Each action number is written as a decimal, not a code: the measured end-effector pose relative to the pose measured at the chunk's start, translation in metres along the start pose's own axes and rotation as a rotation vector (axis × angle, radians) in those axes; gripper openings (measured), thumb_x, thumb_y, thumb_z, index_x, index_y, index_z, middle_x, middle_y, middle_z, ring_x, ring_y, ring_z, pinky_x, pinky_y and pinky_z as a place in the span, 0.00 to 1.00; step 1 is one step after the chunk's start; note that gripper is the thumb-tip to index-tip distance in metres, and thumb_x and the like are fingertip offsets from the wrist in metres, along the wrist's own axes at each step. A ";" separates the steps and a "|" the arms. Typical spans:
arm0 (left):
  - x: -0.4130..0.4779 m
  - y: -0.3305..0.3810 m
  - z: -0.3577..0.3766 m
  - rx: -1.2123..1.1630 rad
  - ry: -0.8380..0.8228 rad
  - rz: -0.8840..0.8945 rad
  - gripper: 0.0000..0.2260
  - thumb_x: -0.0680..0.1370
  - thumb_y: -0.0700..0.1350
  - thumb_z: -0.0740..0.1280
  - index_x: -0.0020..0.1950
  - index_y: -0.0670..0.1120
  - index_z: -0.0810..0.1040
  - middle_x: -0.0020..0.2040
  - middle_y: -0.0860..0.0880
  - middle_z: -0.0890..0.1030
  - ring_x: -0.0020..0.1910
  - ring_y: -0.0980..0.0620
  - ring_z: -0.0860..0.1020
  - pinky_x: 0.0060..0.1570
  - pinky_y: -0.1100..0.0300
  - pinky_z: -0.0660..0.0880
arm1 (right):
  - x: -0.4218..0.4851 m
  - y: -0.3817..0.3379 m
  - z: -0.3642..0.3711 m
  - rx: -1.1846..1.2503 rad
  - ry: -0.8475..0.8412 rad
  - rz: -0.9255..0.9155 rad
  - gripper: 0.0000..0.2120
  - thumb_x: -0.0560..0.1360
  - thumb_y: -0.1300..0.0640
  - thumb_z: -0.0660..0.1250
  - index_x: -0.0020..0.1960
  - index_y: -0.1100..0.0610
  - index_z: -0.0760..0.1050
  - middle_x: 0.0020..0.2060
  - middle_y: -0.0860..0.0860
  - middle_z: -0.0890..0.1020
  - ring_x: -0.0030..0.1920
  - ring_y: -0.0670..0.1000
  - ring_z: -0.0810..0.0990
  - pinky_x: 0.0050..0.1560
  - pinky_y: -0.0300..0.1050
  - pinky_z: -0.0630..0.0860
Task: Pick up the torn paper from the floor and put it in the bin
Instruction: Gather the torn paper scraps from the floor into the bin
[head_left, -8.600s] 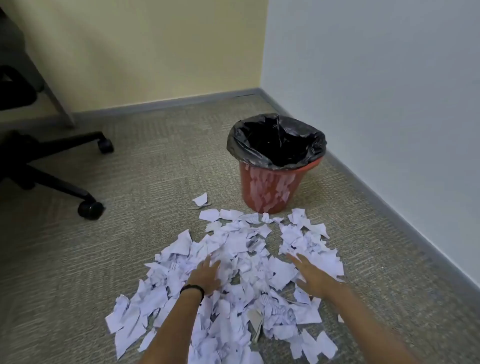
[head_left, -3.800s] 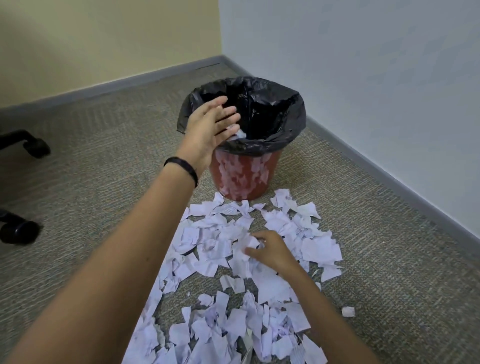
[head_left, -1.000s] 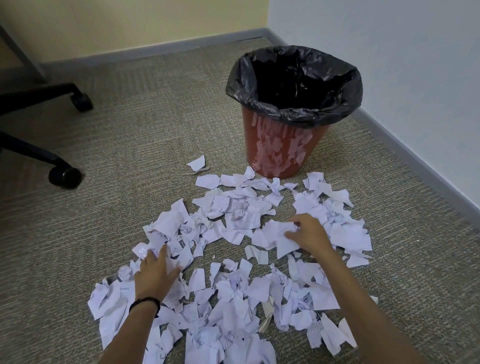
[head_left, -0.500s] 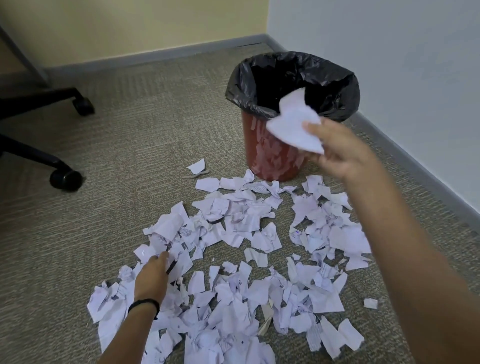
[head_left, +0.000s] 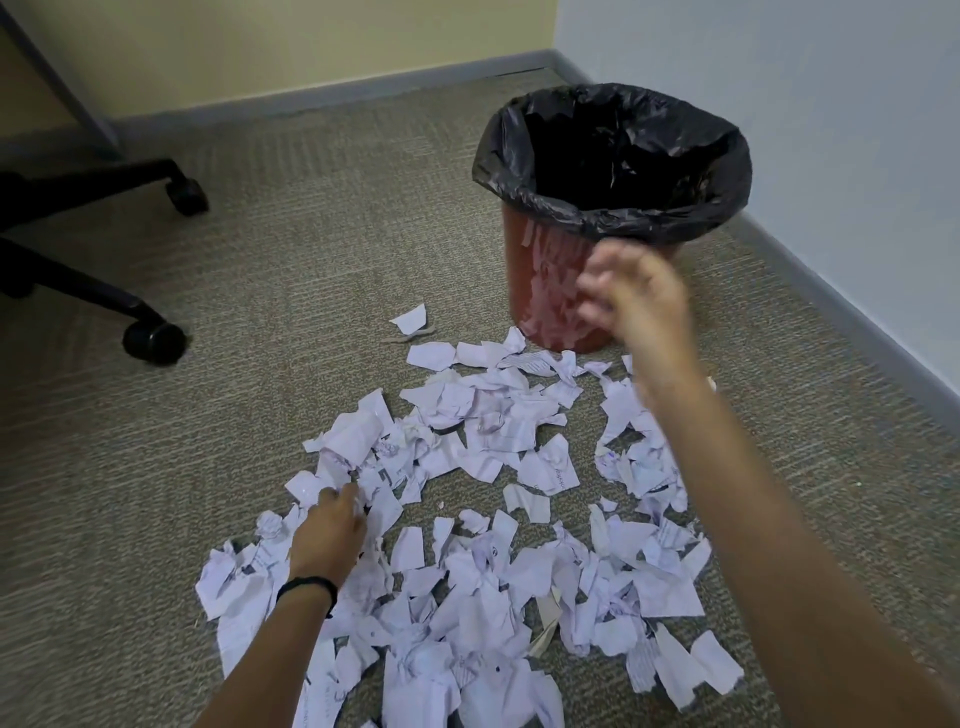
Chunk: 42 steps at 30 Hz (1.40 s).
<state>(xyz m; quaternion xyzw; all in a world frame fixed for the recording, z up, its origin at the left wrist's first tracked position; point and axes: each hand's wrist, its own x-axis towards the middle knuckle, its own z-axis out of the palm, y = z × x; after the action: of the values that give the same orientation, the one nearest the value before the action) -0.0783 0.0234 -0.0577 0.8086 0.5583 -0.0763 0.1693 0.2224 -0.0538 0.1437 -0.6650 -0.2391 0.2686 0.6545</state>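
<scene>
The step in hand was gathering. The left hand (head_left: 327, 532) was low on the near-left part of the torn paper (head_left: 498, 431), its fingers buried among the scraps, so I could not tell whether it had a grip on any. The right hand (head_left: 636, 299) hung blurred in front of the red bin (head_left: 540, 291), below its rim, with its fingers loose and no paper visible in it.

The paper lay spread over the carpet (head_left: 249, 426) from just in front of the bin toward the near edge, so most of the job seemed to remain. The next move probably called for the right hand to drop to the pile, and for the left to bunch a handful tightly enough to clear the black liner (head_left: 511, 171).

Counted: one bin, one liner, two hands, one black wristband (head_left: 306, 587), one chair base (head_left: 78, 280) showing two castors, and scraps too many to count.
</scene>
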 end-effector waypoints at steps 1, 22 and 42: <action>0.000 0.003 0.001 0.011 -0.023 -0.011 0.15 0.79 0.42 0.59 0.66 0.42 0.68 0.58 0.39 0.72 0.50 0.39 0.78 0.43 0.50 0.75 | -0.012 0.017 0.006 -0.113 -0.116 0.049 0.10 0.76 0.66 0.62 0.53 0.55 0.76 0.55 0.48 0.79 0.50 0.49 0.80 0.47 0.42 0.80; 0.001 0.042 0.003 0.147 -0.235 0.140 0.18 0.79 0.35 0.58 0.67 0.47 0.70 0.65 0.41 0.69 0.57 0.43 0.77 0.56 0.54 0.74 | -0.132 0.195 0.044 -1.388 -1.058 -0.185 0.26 0.69 0.79 0.60 0.64 0.63 0.68 0.70 0.64 0.59 0.69 0.67 0.61 0.43 0.55 0.74; 0.016 0.176 -0.166 -0.982 0.003 0.310 0.22 0.73 0.43 0.72 0.65 0.44 0.73 0.62 0.51 0.73 0.57 0.55 0.71 0.51 0.64 0.68 | -0.041 0.075 -0.017 -0.725 -0.411 -0.025 0.05 0.73 0.61 0.70 0.43 0.52 0.78 0.53 0.50 0.77 0.54 0.48 0.73 0.52 0.40 0.69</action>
<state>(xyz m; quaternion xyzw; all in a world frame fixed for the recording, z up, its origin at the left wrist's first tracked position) 0.0802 0.0412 0.1253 0.7071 0.4022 0.2220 0.5375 0.2008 -0.0956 0.0705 -0.7819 -0.4520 0.2861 0.3200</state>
